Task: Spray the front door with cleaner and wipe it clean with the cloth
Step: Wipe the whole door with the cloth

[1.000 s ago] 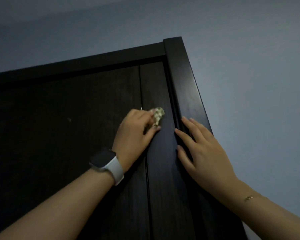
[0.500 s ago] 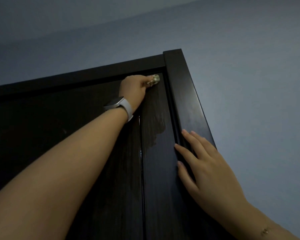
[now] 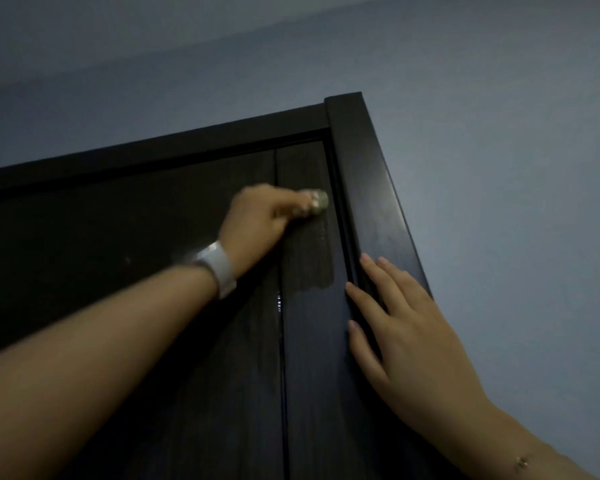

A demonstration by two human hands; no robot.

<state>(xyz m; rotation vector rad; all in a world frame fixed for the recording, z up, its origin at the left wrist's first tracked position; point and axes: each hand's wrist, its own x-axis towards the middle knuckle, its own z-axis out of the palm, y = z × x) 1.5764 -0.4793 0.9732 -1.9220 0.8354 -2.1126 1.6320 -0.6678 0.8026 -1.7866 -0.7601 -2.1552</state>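
Observation:
The dark brown front door [image 3: 125, 244] fills the lower left of the head view, seen near its top right corner. My left hand [image 3: 257, 220], with a white watch on the wrist, is closed around a small bunched pale cloth [image 3: 316, 202] and presses it against the door's right panel. A duller wiped patch runs down the panel below the cloth. My right hand [image 3: 402, 327] lies flat with fingers spread on the door's right edge and the dark frame [image 3: 364, 174]. No spray bottle is in view.
A blue-grey wall [image 3: 499, 168] surrounds the frame on the right and above. The frame's top rail [image 3: 153, 157] runs across just above the door.
My left hand first swept the cloth up to the door's top corner, then came back down a little. A wiped streak now shows on the right panel. My right hand stayed put.

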